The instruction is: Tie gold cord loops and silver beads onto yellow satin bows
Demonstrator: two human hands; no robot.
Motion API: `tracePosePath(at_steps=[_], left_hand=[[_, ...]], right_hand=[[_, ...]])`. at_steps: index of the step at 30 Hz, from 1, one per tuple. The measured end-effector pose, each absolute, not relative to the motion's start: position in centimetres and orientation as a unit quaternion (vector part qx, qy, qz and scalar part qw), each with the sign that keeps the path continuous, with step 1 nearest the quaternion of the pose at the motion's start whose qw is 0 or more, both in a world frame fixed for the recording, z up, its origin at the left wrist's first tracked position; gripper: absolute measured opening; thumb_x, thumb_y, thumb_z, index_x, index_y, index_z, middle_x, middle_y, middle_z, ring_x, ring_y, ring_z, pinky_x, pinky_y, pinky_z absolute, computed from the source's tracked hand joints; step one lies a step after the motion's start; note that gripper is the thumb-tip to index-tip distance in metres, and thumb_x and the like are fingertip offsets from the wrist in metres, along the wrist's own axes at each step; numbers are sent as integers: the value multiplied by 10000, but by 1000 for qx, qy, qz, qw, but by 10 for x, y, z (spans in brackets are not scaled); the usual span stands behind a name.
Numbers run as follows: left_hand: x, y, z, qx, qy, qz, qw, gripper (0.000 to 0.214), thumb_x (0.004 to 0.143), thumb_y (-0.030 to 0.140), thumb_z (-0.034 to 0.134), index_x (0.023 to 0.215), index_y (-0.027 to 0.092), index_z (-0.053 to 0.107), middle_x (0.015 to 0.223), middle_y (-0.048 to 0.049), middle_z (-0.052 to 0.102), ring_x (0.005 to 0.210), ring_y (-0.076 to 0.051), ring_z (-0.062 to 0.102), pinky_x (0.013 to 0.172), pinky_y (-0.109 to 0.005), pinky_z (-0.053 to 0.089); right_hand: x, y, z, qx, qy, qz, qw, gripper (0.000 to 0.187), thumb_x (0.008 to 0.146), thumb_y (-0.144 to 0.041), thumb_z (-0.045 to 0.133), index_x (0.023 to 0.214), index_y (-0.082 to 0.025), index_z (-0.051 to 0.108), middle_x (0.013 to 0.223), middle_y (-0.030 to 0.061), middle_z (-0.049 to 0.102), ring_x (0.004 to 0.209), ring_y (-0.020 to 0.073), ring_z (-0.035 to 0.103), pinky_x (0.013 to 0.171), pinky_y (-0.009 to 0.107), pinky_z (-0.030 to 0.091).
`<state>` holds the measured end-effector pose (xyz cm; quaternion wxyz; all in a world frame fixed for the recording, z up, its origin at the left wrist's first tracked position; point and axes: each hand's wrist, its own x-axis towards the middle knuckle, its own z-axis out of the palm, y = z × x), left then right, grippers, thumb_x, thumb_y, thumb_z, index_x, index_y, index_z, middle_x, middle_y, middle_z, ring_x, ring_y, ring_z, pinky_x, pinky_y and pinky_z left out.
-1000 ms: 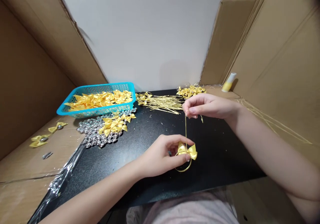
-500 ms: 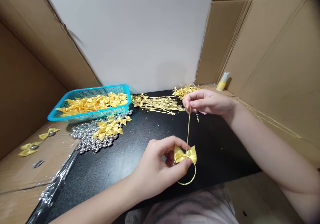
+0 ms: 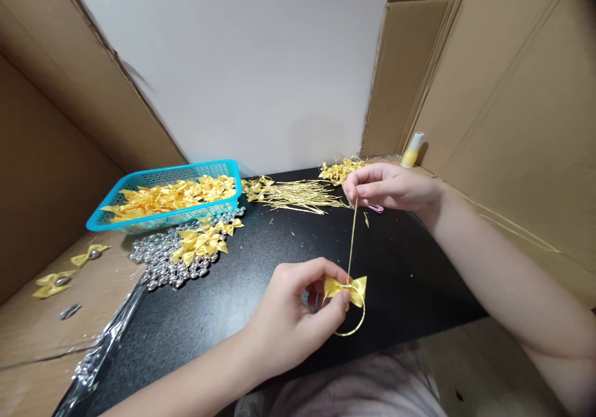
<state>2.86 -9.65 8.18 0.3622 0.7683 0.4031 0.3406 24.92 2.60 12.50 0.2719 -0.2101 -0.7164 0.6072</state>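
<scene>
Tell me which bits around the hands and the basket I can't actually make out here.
All in the head view:
- Part of the yellow bow: covered by the thumb of the left hand.
- Upper end of the gold cord: hidden in the fingers of the right hand.
- Floor of the blue basket: buried under the heaped bows.
- Small pink item: too small to identify surely.

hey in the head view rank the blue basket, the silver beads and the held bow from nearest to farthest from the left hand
From the left hand:
1. Held bow: in its grip.
2. Silver beads: ahead, to the left.
3. Blue basket: farther back, beyond the beads.
</scene>
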Motion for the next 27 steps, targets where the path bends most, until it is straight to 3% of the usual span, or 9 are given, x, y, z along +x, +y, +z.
tracePosePath(at_steps=[5, 10, 18, 27], left_hand=[[28, -93, 81, 760, 421, 351, 349, 84, 775, 204, 610, 755, 163, 681, 586, 5, 621, 530, -97, 500, 522, -199, 405], [27, -91, 80, 750, 431, 345, 366, 129, 789, 254, 620, 785, 168, 716, 612, -16, 644, 522, -102, 496, 500, -208, 388], [29, -90, 81, 755, 443, 322, 362, 140, 769, 262, 630, 738, 165, 725, 562, -13, 613, 505, -102, 469, 490, -216, 357], [29, -82, 77, 778, 446, 276, 346, 180, 791, 286, 604, 756, 164, 733, 540, 4, 553, 487, -93, 399, 483, -218, 291]], right_hand=[[255, 27, 127, -213, -726, 593, 274, 209, 810, -338, 681, 807, -142, 607, 691, -12, 545, 556, 58, 459, 416, 159, 338], [252, 20, 141, -205, -726, 586, 294, 225, 778, -353, 713, 771, -151, 616, 701, -13, 529, 629, 72, 472, 523, 180, 393], [247, 17, 157, -196, -756, 556, 283, 229, 785, -372, 703, 780, -161, 615, 724, -13, 525, 666, 84, 442, 613, 230, 374], [244, 11, 159, -198, -766, 536, 293, 222, 790, -376, 692, 774, -164, 631, 716, -10, 542, 666, 88, 456, 596, 229, 369]])
